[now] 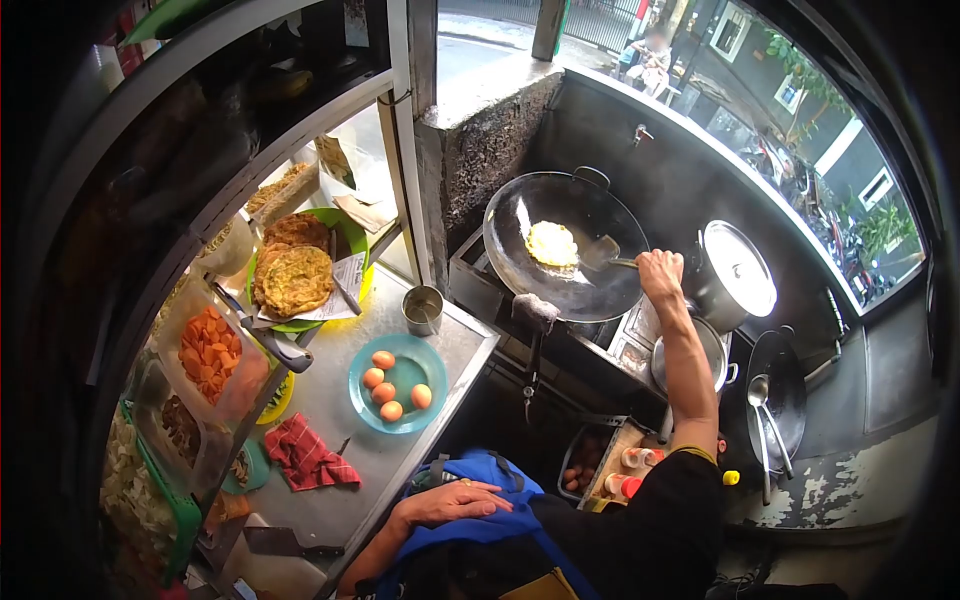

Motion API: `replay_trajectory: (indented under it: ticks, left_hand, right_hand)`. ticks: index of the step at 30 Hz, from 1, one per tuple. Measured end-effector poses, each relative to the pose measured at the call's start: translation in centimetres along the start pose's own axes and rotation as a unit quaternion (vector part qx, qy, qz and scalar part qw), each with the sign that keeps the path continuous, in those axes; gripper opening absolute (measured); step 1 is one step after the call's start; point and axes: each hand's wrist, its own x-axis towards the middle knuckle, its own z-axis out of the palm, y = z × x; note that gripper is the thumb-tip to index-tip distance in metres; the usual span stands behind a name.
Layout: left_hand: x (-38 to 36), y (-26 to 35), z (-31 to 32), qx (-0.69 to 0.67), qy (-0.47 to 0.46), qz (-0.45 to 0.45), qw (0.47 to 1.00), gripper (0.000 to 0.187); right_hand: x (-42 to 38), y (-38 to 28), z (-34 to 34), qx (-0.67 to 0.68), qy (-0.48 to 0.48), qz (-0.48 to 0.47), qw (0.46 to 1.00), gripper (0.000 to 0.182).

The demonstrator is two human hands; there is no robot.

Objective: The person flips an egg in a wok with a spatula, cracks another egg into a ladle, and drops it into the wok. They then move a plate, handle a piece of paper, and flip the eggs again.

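Observation:
My right hand [660,276] is closed around the handle of a spatula [601,253]. The spatula's blade rests in a large black wok [585,195], just right of a yellow omelette [552,244] frying there. At my waist, my left hand [462,502] lies flat with fingers stretched out over blue cloth [455,545], holding nothing. Left of the stove, a blue plate [404,352] carries several brown eggs [383,393]. A metal cup [422,310] stands beside that plate.
Lidded pots [738,268] and a second wok [775,440] with ladles flank the stove's right. A knife [285,543], red cloth [310,455], cooked omelettes [295,280] and a tub of carrots [208,355] occupy the left side. Spice jars [640,457] stand below the stove.

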Motion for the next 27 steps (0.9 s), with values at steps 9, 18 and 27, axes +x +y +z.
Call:
replay_trajectory:
  ticks: [9, 18, 27]
  left_hand:
    - [0.2, -0.1, 0.0, 0.000, -0.003, -0.002, 1.000, 0.045]
    - [0.3, 0.4, -0.3, 0.022, 0.001, -0.005, 1.000, 0.046]
    - [0.3, -0.2, -0.2, 0.011, -0.001, 0.005, 1.000, 0.046]
  right_hand:
    - [-0.3, -0.2, 2.8, 0.067, 0.052, -0.022, 0.996, 0.026]
    - [-0.5, 3.4, -3.6, 0.076, -0.078, -0.009, 0.994, 0.028]
    - [-0.1, 1.5, -0.7, 0.224, -0.124, -0.011, 0.966, 0.036]
